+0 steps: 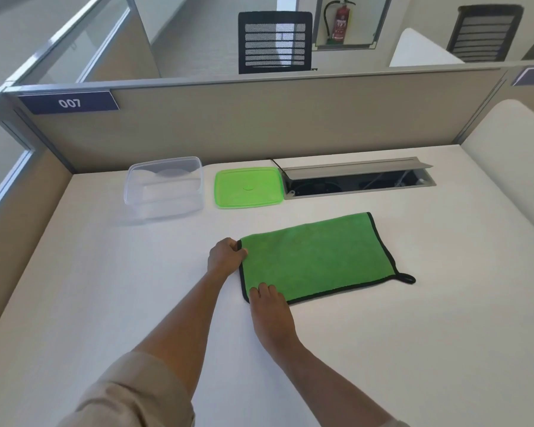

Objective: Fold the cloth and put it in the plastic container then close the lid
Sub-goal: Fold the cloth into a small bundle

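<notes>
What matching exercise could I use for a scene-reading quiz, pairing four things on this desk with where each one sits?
Things:
1. cloth
2. plastic container
3. lid
4. cable hatch

Places:
A. far right along the partition, flap open
B. far left along the partition, open and empty
C. nearest the person, both hands on its left edge
D. flat on the desk between the container and the hatch

Pairs: 1-C, 2-B, 3-D, 4-A

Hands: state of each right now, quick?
Left hand: closed, pinching the far-left corner of the green cloth.
Right hand: resting on the cloth's near-left corner; whether it grips cannot be told.
</notes>
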